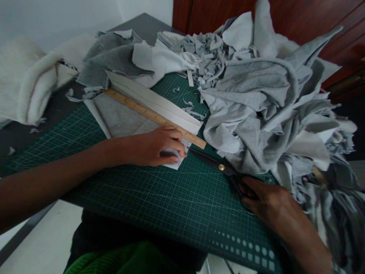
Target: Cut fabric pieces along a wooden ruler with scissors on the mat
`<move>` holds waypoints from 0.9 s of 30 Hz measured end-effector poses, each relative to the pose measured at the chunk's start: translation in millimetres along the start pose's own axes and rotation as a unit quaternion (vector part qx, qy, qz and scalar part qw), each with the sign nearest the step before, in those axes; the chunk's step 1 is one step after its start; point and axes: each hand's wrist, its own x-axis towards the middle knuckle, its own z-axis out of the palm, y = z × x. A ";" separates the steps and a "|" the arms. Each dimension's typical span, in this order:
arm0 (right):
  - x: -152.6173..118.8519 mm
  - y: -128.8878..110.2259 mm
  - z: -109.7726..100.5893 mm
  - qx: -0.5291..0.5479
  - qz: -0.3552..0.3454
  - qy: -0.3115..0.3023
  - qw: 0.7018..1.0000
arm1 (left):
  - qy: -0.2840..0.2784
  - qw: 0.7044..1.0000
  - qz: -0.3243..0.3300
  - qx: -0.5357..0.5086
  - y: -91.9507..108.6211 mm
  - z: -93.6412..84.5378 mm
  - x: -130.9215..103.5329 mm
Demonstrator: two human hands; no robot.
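My right hand (270, 201) is closed round the handles of black fabric scissors (221, 167). Their blades look nearly together, and the tip points left at the edge of a grey fabric piece (122, 116). On that piece's near right corner rests my left hand (168, 146), its fingers bent and pinching the cloth; part of the grip is hidden. A wooden ruler (142, 110) lies slanted across the fabric, touching the left hand's knuckles. Beyond the ruler stretches a pale fabric strip (159, 99) with a drawn line along it.
A green cutting mat (171, 198) covers the table's front. Crumpled grey fabric (251, 110) is heaped at the right, with small scraps (209, 53) behind. Darker grey cloth (114, 57) lies at the back left, near a folded cream fabric (37, 83). Thread-like offcuts (194, 110) dot the mat.
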 end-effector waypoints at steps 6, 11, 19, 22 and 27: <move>-0.5 5.7 4.9 -0.015 -0.014 0.025 0.999 | -0.007 1.000 0.003 -0.002 -0.4 -0.2 -0.6; 6.7 1.9 0.0 -0.025 -0.012 0.049 0.998 | 0.001 1.000 -0.012 0.013 1.2 0.3 -1.6; 10.9 -3.9 -4.8 -0.037 -0.007 0.061 0.997 | -0.012 1.000 -0.018 0.008 0.7 -0.2 -1.9; 8.6 0.2 -2.5 -0.041 -0.015 0.071 0.997 | -0.017 1.000 -0.022 0.007 0.5 -1.2 -2.4; 5.1 11.4 -3.8 -0.057 -0.037 0.100 0.993 | -0.014 1.000 -0.017 0.009 0.6 -1.1 -3.2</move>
